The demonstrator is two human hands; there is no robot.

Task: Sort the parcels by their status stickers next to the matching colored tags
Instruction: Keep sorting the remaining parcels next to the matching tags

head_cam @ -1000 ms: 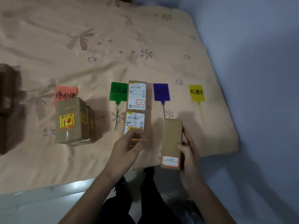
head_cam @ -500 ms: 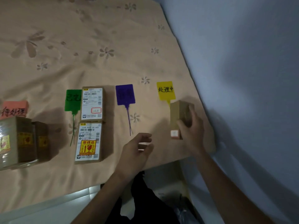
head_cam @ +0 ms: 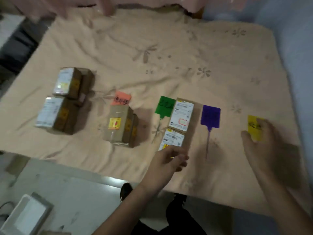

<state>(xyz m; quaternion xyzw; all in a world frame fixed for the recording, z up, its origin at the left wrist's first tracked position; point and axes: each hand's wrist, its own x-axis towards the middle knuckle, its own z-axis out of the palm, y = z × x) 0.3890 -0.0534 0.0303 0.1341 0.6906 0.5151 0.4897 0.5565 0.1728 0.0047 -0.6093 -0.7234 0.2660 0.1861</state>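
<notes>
Four colored tags lie in a row on the beige sheet (head_cam: 152, 48): orange tag (head_cam: 121, 99), green tag (head_cam: 165, 106), purple tag (head_cam: 210, 117), yellow tag (head_cam: 254, 131). A brown parcel (head_cam: 116, 128) with a yellow-red sticker stands just below the orange tag. Two labelled parcels (head_cam: 182, 114) (head_cam: 172, 139) lie end to end right of the green tag. My left hand (head_cam: 169, 160) hovers over the nearer one's end, fingers loosely curled, holding nothing. My right hand (head_cam: 264, 146) is spread over the yellow tag. A dark blurred shape beside it may be the brown parcel.
Two more taped parcels (head_cam: 66, 82) (head_cam: 52, 114) sit at the left of the sheet, apart from the tags. A white device (head_cam: 25, 216) lies on the grey floor at the bottom left. The bed's near edge runs under my forearms. A blue wall stands to the right.
My right hand carried the brown parcel from in front of me to the yellow tag and now spreads out there. The view swung left, showing two more parcels.
</notes>
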